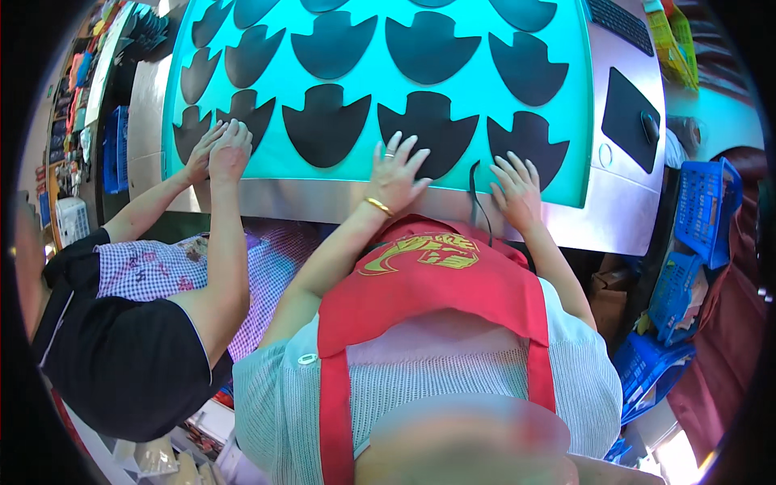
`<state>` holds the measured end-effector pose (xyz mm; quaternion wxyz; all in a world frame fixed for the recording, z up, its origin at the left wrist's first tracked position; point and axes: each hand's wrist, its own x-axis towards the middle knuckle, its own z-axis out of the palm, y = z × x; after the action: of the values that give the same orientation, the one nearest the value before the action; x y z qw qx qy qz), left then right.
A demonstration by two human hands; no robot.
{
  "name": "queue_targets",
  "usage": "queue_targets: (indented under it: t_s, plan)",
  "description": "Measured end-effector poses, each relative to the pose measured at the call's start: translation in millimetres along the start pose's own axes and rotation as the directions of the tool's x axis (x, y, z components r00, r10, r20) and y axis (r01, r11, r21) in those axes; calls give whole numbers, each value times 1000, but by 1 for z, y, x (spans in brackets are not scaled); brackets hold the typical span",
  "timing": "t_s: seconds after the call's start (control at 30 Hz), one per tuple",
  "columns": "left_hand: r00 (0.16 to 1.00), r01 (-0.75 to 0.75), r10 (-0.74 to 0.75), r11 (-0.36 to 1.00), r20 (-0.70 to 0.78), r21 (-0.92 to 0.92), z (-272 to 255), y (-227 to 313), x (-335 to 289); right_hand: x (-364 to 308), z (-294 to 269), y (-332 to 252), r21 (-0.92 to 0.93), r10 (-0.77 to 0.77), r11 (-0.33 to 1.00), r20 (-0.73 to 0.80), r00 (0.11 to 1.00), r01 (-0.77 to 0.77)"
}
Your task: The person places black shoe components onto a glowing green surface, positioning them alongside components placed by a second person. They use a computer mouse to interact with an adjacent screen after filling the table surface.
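Several dark, flat shield-shaped pieces with a notched tab lie in rows on a bright turquoise work surface point(323, 179). My left hand point(398, 174), with a ring and a gold bangle, is open, its fingers spread on the lower edge of a dark piece point(430, 129) in the nearest row. To the right, my right hand point(517, 190) is also open, fingertips at the bottom edge of another dark piece point(529, 145). Between my hands a thin black strap point(475, 179) hangs over the front edge.
At left, a co-worker's hands point(222, 149) rest at a dark piece point(247, 117). The metal table border point(594, 222) carries a keyboard point(621, 24) and a mouse point(649, 127) on a black pad point(626, 117). Blue baskets point(705, 210) stand beyond the right side.
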<state>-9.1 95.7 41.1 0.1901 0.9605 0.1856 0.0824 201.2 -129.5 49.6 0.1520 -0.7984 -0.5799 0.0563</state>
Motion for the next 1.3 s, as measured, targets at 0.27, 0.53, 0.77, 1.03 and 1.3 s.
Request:
queue_targets:
  t_s: [0.27, 0.53, 0.77, 1.03, 1.3]
  plan:
    - [944, 256, -283, 952, 167, 166, 21, 32, 28, -6, -26, 49, -89, 134, 989, 175, 975, -120]
    - [958, 238, -261, 954, 121, 180, 28, 32, 32, 4, -47, 98, -7, -52, 998, 235, 971, 56]
    - [959, 255, -271, 953, 84, 165, 37, 38, 24, -7, -80, 163, 325, -126, 938, -12, 992, 123]
    - [844, 520, -459, 828, -279, 212, 62, 52, -8, 0, -147, 395, 45, 338, 915, -626, 703, -400]
    - [566, 790, -626, 598, -536, 137, 63, 60, -3, 17, -134, 426, 270, 506, 862, -518, 689, -430]
